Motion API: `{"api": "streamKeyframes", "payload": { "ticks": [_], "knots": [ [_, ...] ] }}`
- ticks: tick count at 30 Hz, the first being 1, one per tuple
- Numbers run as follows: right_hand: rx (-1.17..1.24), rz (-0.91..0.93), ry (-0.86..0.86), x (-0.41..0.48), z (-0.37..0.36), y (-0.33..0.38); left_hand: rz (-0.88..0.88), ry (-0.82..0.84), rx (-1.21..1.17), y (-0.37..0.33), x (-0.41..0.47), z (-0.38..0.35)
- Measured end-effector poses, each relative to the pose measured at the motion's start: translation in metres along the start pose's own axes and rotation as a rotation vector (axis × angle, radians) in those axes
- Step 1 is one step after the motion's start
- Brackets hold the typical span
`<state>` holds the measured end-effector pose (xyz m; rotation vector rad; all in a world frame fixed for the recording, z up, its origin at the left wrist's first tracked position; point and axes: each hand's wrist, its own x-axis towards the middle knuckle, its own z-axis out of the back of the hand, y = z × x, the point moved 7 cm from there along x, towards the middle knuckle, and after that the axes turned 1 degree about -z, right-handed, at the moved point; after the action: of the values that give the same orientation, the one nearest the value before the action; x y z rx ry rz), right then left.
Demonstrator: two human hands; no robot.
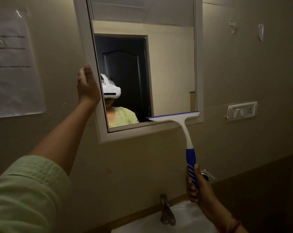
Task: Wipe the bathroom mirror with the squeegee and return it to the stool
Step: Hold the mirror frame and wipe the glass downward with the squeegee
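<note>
The mirror (169, 64) hangs on the wall in a white frame (85, 39) and is tilted. My left hand (87, 86) grips the frame's left edge, arm stretched up in a green sleeve. My right hand (198, 185) is closed around the blue grip of the squeegee (184, 128). Its white neck rises to a blue-edged blade that lies across the mirror's bottom right corner, touching the glass and the lower frame. The stool is not in view.
A white sink (189, 219) with a metal tap (166, 211) sits directly below. A switch plate (243, 111) is on the wall right of the mirror. A paper sheet (13, 64) is taped to the wall at left.
</note>
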<state>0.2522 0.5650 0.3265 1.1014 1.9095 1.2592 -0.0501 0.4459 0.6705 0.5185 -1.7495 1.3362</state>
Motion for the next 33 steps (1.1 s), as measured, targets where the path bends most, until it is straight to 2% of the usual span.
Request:
{"api": "streamKeyframes", "payload": {
  "ticks": [16,33],
  "knots": [
    [-0.176,0.088,-0.257,-0.031,0.008,0.031,-0.008,-0.014,-0.017,0.0,0.0,0.0],
    [-0.212,0.078,-0.298,-0.042,0.006,0.042,-0.023,-0.005,-0.017,0.001,0.001,0.001]
  ]
}}
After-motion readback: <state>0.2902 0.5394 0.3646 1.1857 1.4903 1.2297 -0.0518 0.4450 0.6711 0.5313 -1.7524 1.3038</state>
